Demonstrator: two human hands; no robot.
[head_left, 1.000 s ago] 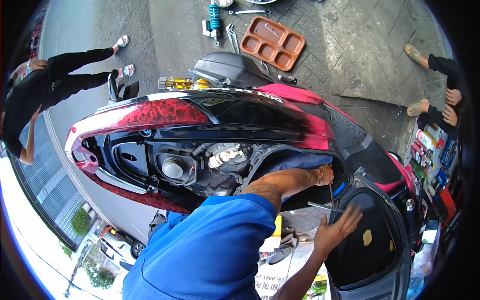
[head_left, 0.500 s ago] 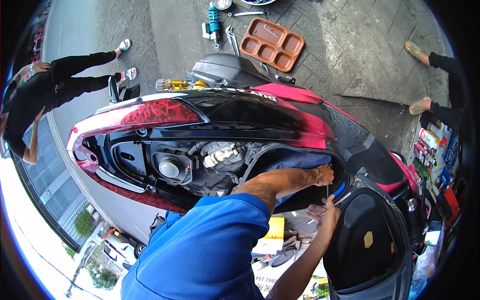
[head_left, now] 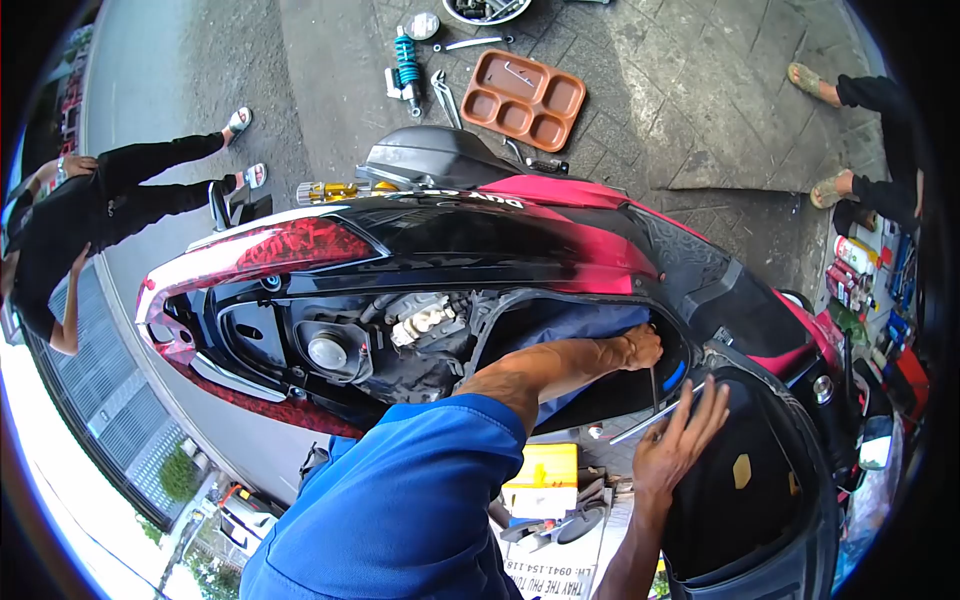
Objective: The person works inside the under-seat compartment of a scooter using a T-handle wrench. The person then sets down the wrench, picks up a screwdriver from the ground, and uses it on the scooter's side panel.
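Observation:
My left hand (head_left: 642, 348) is closed in the under-seat compartment (head_left: 497, 325) of a red and black scooter (head_left: 470, 240). It grips the thin shaft of a T-handle wrench (head_left: 640, 426). The wrench's silver crossbar lies slanted over the compartment's near edge. Just beside that bar is my right hand (head_left: 678, 440), its fingers stretched out and spread, back of the hand toward me. Dark blue cloth (head_left: 590, 325) lies in the compartment under my left forearm. A bright blue piece (head_left: 675, 376) shows near its right end. The wrench's working tip is hidden.
The raised seat (head_left: 745, 480) stands to the right. Beyond the scooter lie a brown compartment tray (head_left: 530, 84), a teal shock absorber (head_left: 406, 62) and adjustable pliers (head_left: 445, 100). One person (head_left: 90, 200) stands at left; another person's leg (head_left: 885, 185) shows at right.
My right hand has opened from closed fingers at the wrench bar to spread ones, moving slightly right and down. The bar has turned. My left hand stays in the compartment; the view has shifted slightly.

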